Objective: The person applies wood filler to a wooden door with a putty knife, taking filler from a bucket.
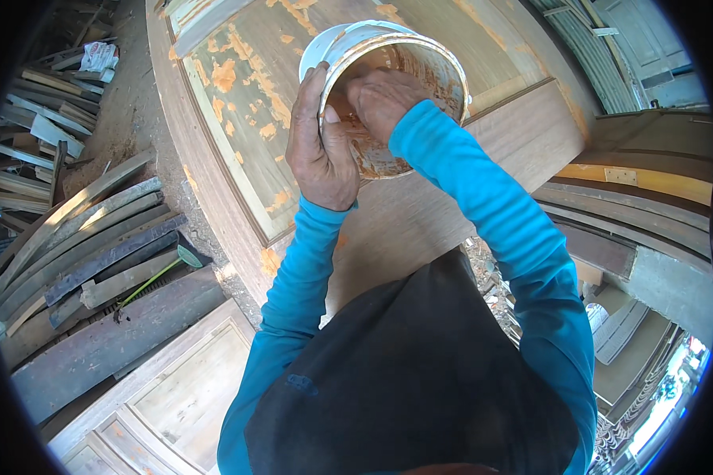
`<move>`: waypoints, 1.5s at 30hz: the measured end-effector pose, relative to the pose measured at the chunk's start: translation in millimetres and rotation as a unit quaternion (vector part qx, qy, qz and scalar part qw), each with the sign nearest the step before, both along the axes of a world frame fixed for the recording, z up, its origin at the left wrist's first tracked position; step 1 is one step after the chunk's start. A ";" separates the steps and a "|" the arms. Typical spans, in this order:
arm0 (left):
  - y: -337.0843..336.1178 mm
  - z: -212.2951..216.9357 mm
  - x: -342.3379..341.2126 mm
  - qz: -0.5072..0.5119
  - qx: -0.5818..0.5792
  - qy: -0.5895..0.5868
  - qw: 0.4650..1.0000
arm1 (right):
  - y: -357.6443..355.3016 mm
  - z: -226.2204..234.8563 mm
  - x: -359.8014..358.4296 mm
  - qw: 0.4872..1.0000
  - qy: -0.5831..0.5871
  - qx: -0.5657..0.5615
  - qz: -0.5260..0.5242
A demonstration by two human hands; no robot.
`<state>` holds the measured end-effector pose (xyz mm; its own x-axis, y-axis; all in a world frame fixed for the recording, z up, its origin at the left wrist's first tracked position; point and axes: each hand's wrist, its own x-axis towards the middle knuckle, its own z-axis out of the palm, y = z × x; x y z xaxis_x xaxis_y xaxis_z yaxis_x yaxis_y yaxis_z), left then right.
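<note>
A white plastic bucket (461, 75) is tipped so its mouth faces me, its inner wall smeared with reddish-brown paste. My left hand (322, 150) grips the rim at its left side, thumb toward the mouth and fingers along the outer wall. My right hand (384, 101) reaches into the bucket with its fingers bent. The fingertips and anything in them are hidden inside. Under the bucket lies a wooden panel door (420, 206), its surface marked with scattered orange-brown patches of filler.
Curved-looking stacked boards (119, 245) lie on the left, with a small green-handled tool (154, 277) on top. Below them is another panelled door (186, 388). More planks (634, 202) are stacked at the right. Scrap wood (43, 166) fills the far left.
</note>
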<state>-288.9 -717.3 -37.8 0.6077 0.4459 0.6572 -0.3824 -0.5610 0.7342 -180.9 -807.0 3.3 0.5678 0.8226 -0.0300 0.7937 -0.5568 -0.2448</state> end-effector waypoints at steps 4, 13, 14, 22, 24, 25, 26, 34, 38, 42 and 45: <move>-0.2 2.2 3.5 -0.001 -0.011 -0.010 1.000 | 8.9 -14.8 -2.6 0.999 0.038 -0.001 -0.022; -0.2 -0.8 0.0 0.001 -0.021 0.001 1.000 | 11.9 -42.2 -3.4 0.993 0.104 0.055 -0.023; -0.1 -0.4 -1.3 0.000 -0.029 0.009 1.000 | 11.4 -48.4 -5.2 0.992 0.086 0.088 -0.038; 0.1 -6.5 -5.3 0.002 -0.013 0.006 1.000 | -11.1 -19.7 -4.3 0.922 0.329 0.203 -0.019; 1.8 -7.6 -3.2 0.002 -0.005 -0.015 1.000 | -27.3 -10.3 -4.4 0.889 0.404 0.212 -0.047; 2.4 -8.5 -3.0 0.000 -0.019 -0.017 1.000 | -32.5 -7.1 -6.0 0.883 0.405 0.229 -0.060; 3.2 -9.2 -2.5 -0.005 -0.033 -0.020 0.999 | -37.4 -4.2 -8.3 0.876 0.405 0.249 -0.075; 2.0 -6.2 -5.4 -0.002 -0.055 -0.015 0.998 | -37.4 -15.6 -11.8 0.938 0.236 0.238 -0.091; -9.7 -3.4 -5.8 -0.012 0.030 0.001 0.999 | -19.4 -36.6 -5.5 0.967 0.119 0.216 -0.068; -21.1 -4.2 -10.3 -0.035 0.038 0.004 0.999 | -16.9 -58.1 -15.0 0.970 0.004 0.242 0.029; -21.3 -5.2 -13.5 -0.028 0.028 0.003 0.999 | -20.3 -51.1 -10.3 0.962 0.069 0.256 0.065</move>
